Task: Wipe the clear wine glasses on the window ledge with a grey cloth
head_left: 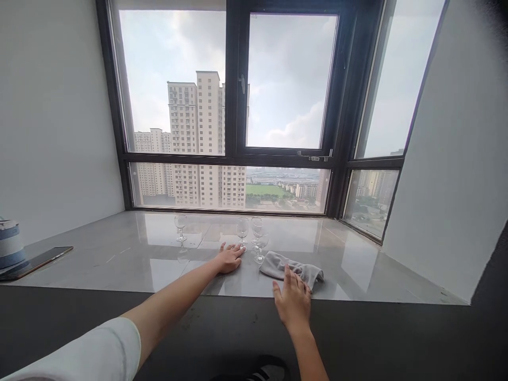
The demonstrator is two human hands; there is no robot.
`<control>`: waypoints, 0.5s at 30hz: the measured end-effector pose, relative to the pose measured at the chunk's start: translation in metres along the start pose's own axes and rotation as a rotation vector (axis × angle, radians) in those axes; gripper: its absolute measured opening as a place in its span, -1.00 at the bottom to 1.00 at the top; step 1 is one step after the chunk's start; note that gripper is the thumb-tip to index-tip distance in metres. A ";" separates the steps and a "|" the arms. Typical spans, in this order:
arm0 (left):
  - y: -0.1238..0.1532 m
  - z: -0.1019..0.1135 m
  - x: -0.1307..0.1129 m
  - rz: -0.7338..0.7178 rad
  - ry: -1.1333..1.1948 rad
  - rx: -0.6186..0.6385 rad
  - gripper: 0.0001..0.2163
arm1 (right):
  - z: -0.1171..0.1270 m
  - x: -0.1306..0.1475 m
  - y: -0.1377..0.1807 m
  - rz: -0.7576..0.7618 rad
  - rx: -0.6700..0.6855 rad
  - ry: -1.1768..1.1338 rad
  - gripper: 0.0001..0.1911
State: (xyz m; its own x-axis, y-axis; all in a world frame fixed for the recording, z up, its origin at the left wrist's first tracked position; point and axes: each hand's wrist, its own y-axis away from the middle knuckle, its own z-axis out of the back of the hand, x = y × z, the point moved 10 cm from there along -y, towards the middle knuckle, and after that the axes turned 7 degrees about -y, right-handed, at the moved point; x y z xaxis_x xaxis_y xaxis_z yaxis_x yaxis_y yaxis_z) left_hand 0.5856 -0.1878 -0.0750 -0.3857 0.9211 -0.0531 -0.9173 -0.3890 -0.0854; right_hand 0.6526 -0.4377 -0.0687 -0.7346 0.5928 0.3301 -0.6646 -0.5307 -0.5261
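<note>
My left hand (230, 258) rests low on the grey window sill, its fingers stretched out beside the foot of a clear stemmed glass (242, 228). Whether the fingertips touch that foot I cannot tell. Two more stemmed glasses, one at the back (256, 226) and one nearer me (261, 242), stand upright close to its right. A single stemmed glass (180, 222) stands apart on the left. My right hand (293, 299) is open, with spread fingers over the near edge of a crumpled grey cloth (280, 263), which lies right of the glasses.
On the far left a phone (43, 262) lies on the glossy tiled sill (119, 270), next to a blue and white container (11, 243). Dark window frames (234, 159) rise behind the glasses. White walls (59, 121) bound both sides. The sill's front edge drops off near my wrists.
</note>
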 end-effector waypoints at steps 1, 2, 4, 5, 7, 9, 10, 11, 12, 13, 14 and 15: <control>0.000 0.000 -0.001 -0.002 -0.004 0.010 -0.46 | 0.000 0.000 0.000 -0.001 0.001 0.001 -0.37; -0.001 -0.001 -0.001 -0.004 -0.009 0.018 -0.46 | -0.001 0.000 0.000 -0.002 0.001 0.003 -0.37; -0.001 -0.002 -0.002 -0.006 -0.020 0.028 -0.45 | -0.001 -0.001 0.000 -0.001 -0.003 0.008 -0.37; -0.002 -0.002 -0.002 -0.007 -0.025 0.029 -0.45 | -0.001 -0.001 0.000 0.001 -0.006 0.011 -0.38; -0.003 -0.003 -0.001 -0.008 -0.031 0.028 -0.44 | -0.001 -0.001 0.000 0.003 -0.009 0.015 -0.38; -0.005 -0.005 -0.001 -0.010 -0.039 0.028 -0.42 | -0.001 -0.001 0.001 0.003 -0.009 0.016 -0.39; -0.005 -0.005 -0.001 -0.011 -0.042 0.029 -0.41 | -0.001 -0.002 0.001 0.002 -0.009 0.016 -0.39; -0.006 -0.006 -0.001 -0.011 -0.044 0.029 -0.40 | -0.001 -0.002 0.001 0.001 -0.009 0.016 -0.39; -0.006 -0.006 0.000 -0.011 -0.044 0.030 -0.38 | -0.001 -0.001 0.001 0.000 -0.008 0.017 -0.39; -0.006 -0.006 0.000 -0.010 -0.042 0.030 -0.37 | -0.001 -0.001 0.001 -0.001 -0.007 0.017 -0.39; -0.006 -0.006 0.000 -0.009 -0.039 0.030 -0.37 | -0.001 -0.001 0.000 -0.003 -0.004 0.018 -0.39; -0.006 -0.006 0.000 -0.008 -0.036 0.030 -0.37 | -0.001 -0.002 0.000 -0.005 -0.002 0.018 -0.39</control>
State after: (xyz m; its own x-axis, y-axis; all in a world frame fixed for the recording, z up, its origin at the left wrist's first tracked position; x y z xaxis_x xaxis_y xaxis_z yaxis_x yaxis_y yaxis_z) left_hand 0.5918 -0.1852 -0.0802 -0.3816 0.9242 -0.0164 -0.9226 -0.3819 -0.0554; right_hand 0.6538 -0.4379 -0.0703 -0.7290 0.6060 0.3184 -0.6677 -0.5269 -0.5258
